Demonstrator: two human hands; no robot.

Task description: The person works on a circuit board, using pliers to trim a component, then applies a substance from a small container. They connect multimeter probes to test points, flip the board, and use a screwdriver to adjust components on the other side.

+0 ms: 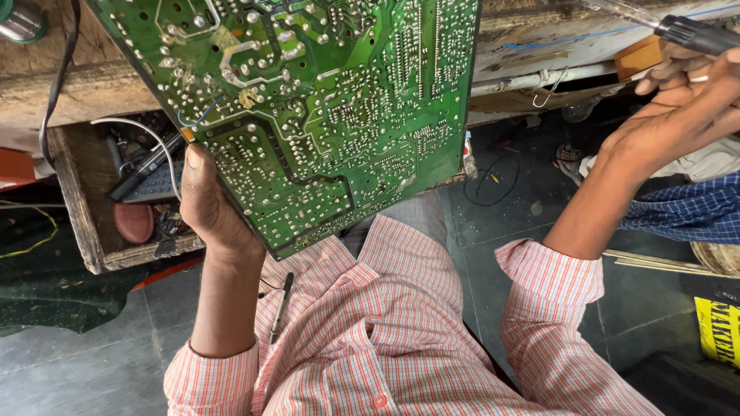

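Over on the far left, an open wooden drawer point(81, 200) sat pulled out under the bench, crammed with odds and ends: a black-handled tool, a round reddish piece, loose white wire. Right beside it, the left hand point(206, 204) was closed on the lower left edge of a big green circuit board point(324, 115), thumb pressed flat along the rim. The board was tilted up with its soldered underside facing the person, likely so the joints could be seen plainly. A pen point(280, 306) lay below it, against the pink checked shirt point(370, 323). Across to the right, the right hand point(682, 96) was raised well clear of the board, fingers wrapped around the dark handle of a rod-like tool point(697, 35), its clear shaft pointing back toward the bench. A blue checked cloth point(686, 212) hung below that wrist, and a yellow printed bag point(717, 327) showed at the bottom right corner.
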